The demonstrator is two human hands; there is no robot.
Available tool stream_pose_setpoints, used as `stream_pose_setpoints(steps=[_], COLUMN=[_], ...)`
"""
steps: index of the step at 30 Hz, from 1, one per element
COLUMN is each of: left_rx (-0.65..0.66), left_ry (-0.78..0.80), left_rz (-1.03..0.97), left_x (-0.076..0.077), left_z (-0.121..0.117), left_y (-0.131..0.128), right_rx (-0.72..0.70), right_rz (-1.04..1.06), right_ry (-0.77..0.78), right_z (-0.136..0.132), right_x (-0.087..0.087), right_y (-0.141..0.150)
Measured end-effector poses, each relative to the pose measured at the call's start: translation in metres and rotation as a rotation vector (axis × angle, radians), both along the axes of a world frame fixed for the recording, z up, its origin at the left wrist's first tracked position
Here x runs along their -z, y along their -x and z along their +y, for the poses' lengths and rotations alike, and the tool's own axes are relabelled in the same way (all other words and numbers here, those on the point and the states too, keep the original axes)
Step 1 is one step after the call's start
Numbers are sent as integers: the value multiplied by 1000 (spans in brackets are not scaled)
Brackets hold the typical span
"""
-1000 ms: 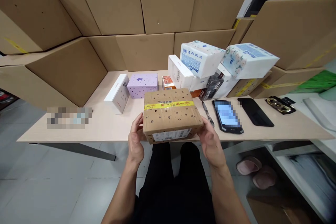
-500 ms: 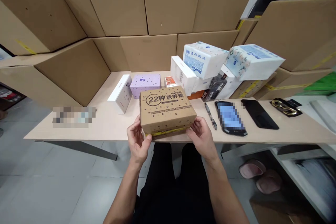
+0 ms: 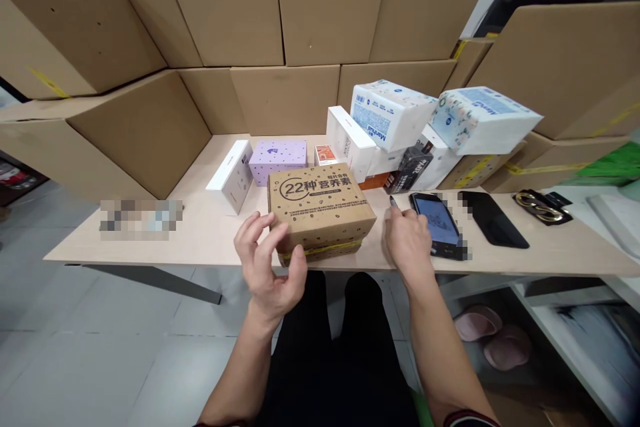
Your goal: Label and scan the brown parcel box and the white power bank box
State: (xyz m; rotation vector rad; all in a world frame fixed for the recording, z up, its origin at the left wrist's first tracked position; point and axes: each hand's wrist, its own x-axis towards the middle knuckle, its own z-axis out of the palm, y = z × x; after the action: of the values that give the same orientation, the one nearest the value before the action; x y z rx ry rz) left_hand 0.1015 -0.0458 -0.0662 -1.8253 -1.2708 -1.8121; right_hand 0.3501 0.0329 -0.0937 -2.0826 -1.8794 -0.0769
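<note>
At the lower centre of the frame my left hand [image 3: 270, 270] is spread open, fingers curved loosely at the near left corner of the carton [image 3: 320, 203]; whether they touch it I can't tell. Right of centre, my right hand [image 3: 409, 240] is palm down on the bench [image 3: 195, 243], its grip bent over the pen [image 3: 393, 201]. One end shows just beyond my fingers, pointing away from me; the rest is hidden, so I can't tell how firmly it's held. My right is clearly the nearer hand, with the carton between pen and left. Just right lies the handheld device [image 3: 436, 217]; farther back, upper centre-right, tissue packs [image 3: 393, 113] sit on boxes.
</note>
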Motion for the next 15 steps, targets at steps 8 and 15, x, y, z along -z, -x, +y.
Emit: stream_pose_setpoints(steps=[8,15], left_rx=[-18,-206], left_ry=[52,91], left_rz=[219,431], left_x=[-25,-23], left_z=[-4,4], left_y=[-35,-47], right_rx=[42,-195], right_rz=[90,972], right_ry=[137,-24], right_z=[5,-17], right_x=[-9,6], right_y=[-7,-18])
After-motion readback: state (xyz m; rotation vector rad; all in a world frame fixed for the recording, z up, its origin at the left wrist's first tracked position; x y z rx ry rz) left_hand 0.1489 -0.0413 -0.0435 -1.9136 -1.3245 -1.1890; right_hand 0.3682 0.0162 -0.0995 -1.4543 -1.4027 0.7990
